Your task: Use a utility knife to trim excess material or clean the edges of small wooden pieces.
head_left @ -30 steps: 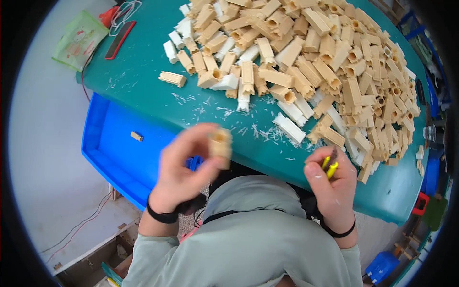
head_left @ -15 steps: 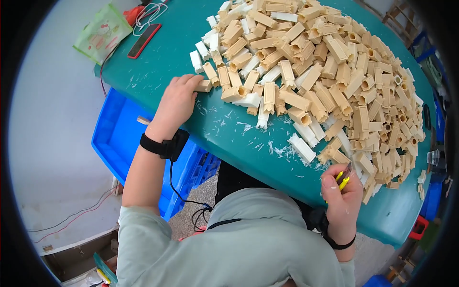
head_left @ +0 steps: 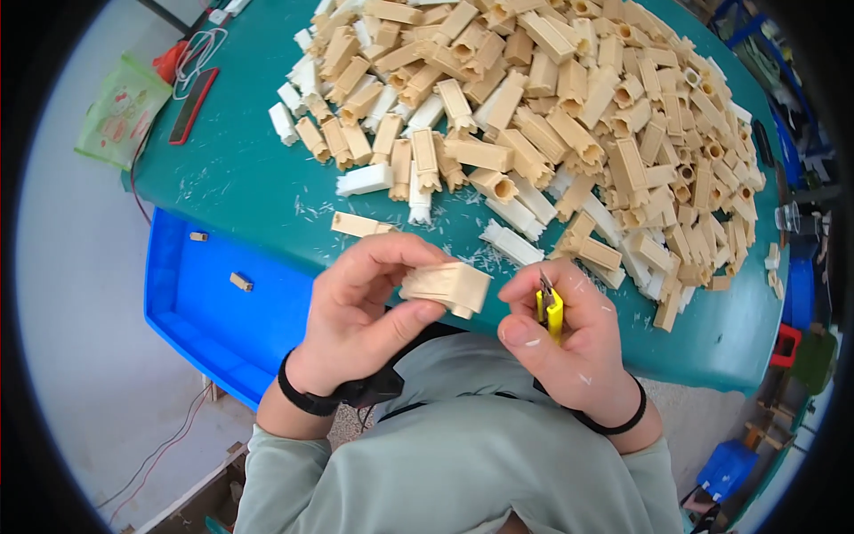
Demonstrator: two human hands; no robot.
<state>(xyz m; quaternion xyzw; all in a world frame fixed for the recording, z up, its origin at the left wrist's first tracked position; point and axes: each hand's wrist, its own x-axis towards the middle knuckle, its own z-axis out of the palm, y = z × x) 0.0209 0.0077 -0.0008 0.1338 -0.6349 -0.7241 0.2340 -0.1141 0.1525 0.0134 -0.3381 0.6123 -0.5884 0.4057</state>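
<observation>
Jutting rightward from left hand (head_left: 342, 322), beige piece (head_left: 452, 285)

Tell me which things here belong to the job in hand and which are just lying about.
Seemingly in the job:
tan piece, left hand
yellow-handled tool, right hand
heaped pieces
blue tray

Apparently lying about:
red-edged phone
white cable
green bag
</observation>
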